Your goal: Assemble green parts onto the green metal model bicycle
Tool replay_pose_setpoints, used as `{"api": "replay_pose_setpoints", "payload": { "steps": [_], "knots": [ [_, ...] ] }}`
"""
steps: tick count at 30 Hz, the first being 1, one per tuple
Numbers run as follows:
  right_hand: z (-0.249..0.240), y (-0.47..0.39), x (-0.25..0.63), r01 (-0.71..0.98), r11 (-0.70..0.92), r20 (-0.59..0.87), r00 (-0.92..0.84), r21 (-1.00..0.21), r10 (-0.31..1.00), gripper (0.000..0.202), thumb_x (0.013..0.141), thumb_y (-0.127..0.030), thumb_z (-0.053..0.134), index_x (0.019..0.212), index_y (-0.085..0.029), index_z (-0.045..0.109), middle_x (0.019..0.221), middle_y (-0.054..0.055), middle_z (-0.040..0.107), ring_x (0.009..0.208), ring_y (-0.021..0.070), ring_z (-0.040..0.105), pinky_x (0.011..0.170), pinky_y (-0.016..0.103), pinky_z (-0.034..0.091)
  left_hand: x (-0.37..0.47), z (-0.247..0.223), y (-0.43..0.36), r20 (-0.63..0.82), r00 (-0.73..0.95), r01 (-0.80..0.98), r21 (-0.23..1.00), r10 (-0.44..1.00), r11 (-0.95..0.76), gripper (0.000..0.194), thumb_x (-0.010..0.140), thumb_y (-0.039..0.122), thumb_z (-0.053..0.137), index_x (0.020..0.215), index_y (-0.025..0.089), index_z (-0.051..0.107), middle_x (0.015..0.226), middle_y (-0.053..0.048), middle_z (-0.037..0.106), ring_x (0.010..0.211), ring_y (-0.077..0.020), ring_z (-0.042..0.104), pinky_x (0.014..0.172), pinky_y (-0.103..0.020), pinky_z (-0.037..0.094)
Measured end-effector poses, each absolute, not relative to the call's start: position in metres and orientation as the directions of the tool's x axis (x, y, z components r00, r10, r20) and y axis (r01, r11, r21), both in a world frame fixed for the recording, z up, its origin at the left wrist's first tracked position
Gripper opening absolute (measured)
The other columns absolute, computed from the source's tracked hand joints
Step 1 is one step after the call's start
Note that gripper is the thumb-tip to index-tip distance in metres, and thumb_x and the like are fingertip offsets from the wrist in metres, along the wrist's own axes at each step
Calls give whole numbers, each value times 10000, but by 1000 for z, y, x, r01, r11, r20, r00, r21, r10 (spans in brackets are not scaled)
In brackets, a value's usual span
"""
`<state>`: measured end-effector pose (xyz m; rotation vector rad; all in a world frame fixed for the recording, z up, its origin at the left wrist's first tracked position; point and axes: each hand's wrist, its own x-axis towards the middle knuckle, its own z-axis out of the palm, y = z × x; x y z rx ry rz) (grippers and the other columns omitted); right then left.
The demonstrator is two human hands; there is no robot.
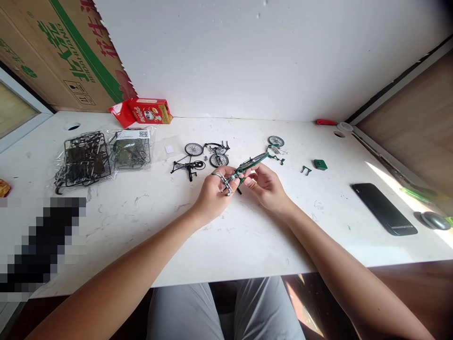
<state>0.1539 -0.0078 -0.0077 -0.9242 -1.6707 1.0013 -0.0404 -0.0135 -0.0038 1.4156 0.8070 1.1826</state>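
Note:
A partly built green model bicycle [244, 166] is held above the table between my two hands. My left hand [218, 192] is closed around its front end, by the silver handlebar [224, 182]. My right hand [264, 185] pinches the green frame near the wheel, with thumb and fingers together. Beyond the hands lie black model bicycle parts [191, 165], including a loose spoked wheel [194, 149]. Farther right are another wheel [275, 141] with a green fender, a small green bracket [306, 170] and a green box-like piece [320, 164].
Plastic bags of black part frames [85, 158] lie at the left, near a red box [150, 111] and a large cardboard carton [67, 52]. A black phone [384, 208] and a dark mouse [435, 220] are at the right. A white panel [247, 56] stands behind the table.

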Motion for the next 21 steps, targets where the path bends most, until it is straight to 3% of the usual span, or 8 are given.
{"api": "replay_pose_setpoints", "payload": {
  "steps": [9,16,21],
  "knots": [
    [-6,-10,155,298,474,387,-306,-829,870,218,1051,-504,626,1017,-289,643,1066,63,687,1055,263,633,929,454,546,-40,-7,-16,291,275,-141,955,916,-261,215,977,298,667,1154,216,575,1132,-106,732,1074,-219,684,903,-342,542],
    [-8,-9,153,319,487,407,-287,-813,867,209,1047,-490,639,998,-288,651,1037,61,691,1046,267,636,907,462,552,-41,-9,-17,285,277,-148,956,918,-252,206,980,316,652,1134,223,551,1118,-95,711,985,-192,667,829,-314,532],
    [-13,-8,153,341,494,410,-291,-800,865,208,1059,-484,615,1023,-285,667,1049,63,707,1063,278,643,899,473,551,-38,-11,-18,325,280,-188,941,903,-281,195,963,266,656,1105,238,524,1079,-73,719,958,-183,681,874,-334,549]
  ]
}}
